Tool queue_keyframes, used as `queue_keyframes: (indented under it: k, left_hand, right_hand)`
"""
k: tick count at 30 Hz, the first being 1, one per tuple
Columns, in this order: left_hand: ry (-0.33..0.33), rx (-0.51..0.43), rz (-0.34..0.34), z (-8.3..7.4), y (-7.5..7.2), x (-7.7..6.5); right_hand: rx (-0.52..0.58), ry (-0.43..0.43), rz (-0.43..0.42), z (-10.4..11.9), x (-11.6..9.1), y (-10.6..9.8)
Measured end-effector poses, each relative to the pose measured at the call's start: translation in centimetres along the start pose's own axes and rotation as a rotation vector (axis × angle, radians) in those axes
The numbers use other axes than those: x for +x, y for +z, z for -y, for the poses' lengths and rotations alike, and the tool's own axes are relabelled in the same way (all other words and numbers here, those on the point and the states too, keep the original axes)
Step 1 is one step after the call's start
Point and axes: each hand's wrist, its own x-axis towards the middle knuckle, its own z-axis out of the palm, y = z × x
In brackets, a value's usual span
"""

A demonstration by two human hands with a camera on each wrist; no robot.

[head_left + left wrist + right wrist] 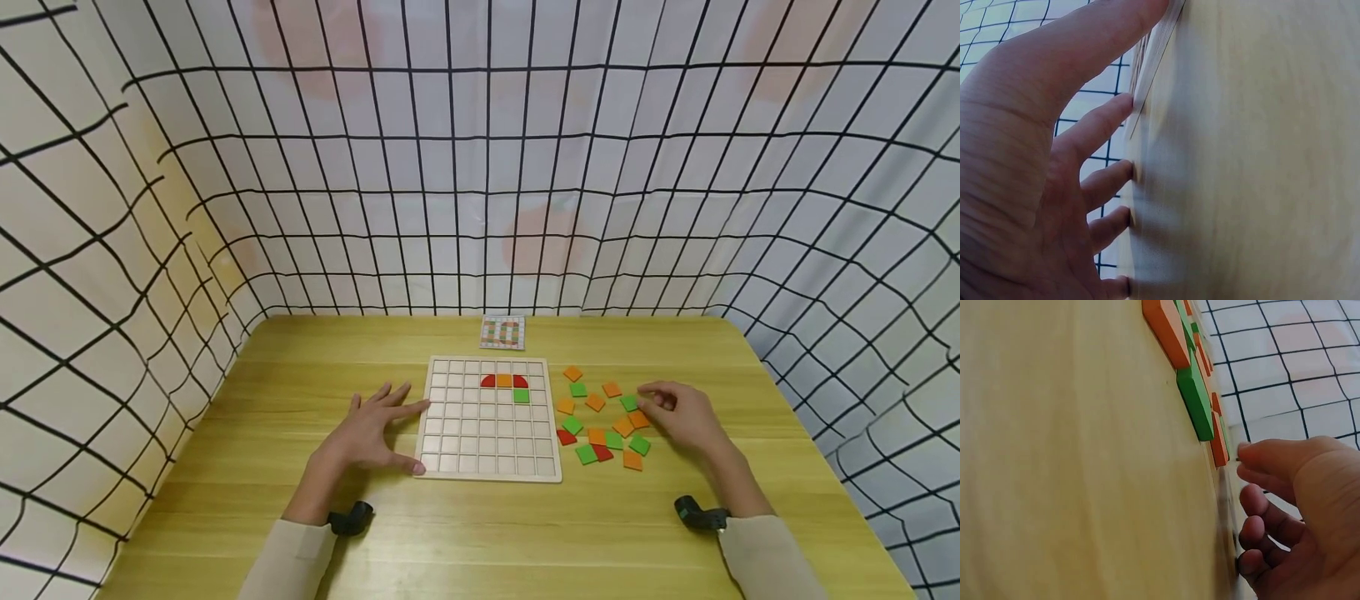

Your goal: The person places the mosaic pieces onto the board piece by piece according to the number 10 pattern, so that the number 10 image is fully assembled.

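In the head view a pale wooden grid board (480, 435) lies in the middle of the table. Two red rounded pieces (488, 382) flank an orange square (504, 381) in an upper row, and a green square (521, 396) sits below the right one. My left hand (369, 429) spreads its fingers at the board's left side, thumb and index fingertip on its edge. Loose orange, green and red tiles (633, 460) are scattered right of the board. Over their right side is my right hand (684, 414), fingers loosely bent, thumb and index apart beside a green tile (628, 403).
A small printed card (502, 332) with a coloured grid pattern lies behind the board, near the table's back edge. White cloth walls (480, 167) with black grid lines enclose the yellow wooden table (480, 542). A dark wrist camera (350, 518) is strapped on the left wrist.
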Motion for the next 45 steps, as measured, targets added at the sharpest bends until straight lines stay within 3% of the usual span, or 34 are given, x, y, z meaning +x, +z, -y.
queue_keyframes:
  k: [9, 17, 25, 36, 45]
  left_hand:
    - [0.006, -0.004, 0.003, -0.1, 0.0, 0.0]
    - [0.001, 0.002, 0.007, 0.0, 0.2, 0.1]
    - [-0.001, 0.007, 0.006, 0.0, 0.1, 0.0]
    - [0.009, 0.002, -0.001, 0.1, 0.1, 0.0]
    - [0.007, 0.002, -0.005, 0.1, 0.2, 0.0]
  right_hand:
    - [-0.04, -0.084, 0.09, -0.7, 0.9, 0.1]
    - [-0.02, -0.045, 0.037, -0.3, 0.8, 0.0]
    - [-0.019, -0.046, 0.075, -0.2, 1.0, -0.2]
    - [-0.036, -0.034, 0.054, 0.0, 1.4, -0.1]
    - [0.03, -0.051, 0.044, 2.2, 2.1, 0.7]
